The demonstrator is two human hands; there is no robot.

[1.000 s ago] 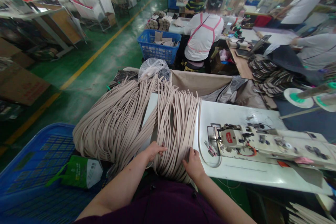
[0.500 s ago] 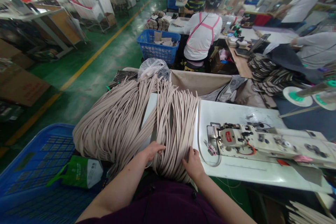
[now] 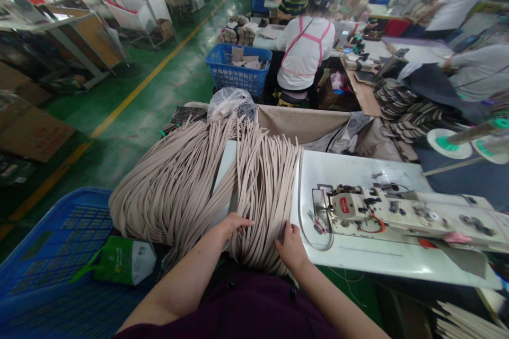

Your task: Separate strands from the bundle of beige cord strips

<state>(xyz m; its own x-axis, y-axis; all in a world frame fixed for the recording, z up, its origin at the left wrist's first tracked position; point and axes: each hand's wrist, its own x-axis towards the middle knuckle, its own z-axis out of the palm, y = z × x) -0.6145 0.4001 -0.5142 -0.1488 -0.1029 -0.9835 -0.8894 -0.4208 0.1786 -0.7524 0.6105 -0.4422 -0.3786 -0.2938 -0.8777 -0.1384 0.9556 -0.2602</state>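
Note:
A thick bundle of long beige fabric strips (image 3: 265, 206) drapes over the white table edge in front of me. My left hand (image 3: 234, 226) is closed on the bundle's left side, thumb lying across the strips and the other fingers curled partly out of sight. At its right side my right hand (image 3: 292, 248) grips the outer strips, fingertips bent around them. A larger heap of the same strips (image 3: 167, 185) spreads to the left. Thread snips (image 3: 318, 223) with pinkish handles lie on the sewing table (image 3: 366, 259), right of my right hand.
A sewing machine (image 3: 382, 212) occupies the table to the right. On the left stands a blue plastic basket (image 3: 75, 201) with a green bag (image 3: 119, 259) beside the strips. Ahead, a co-worker in white (image 3: 304, 53) sits near another blue basket (image 3: 238, 71).
My left hand has shifted very slightly up and right over the strips. The right hand stays nearly where it was, and the whole view has moved a little.

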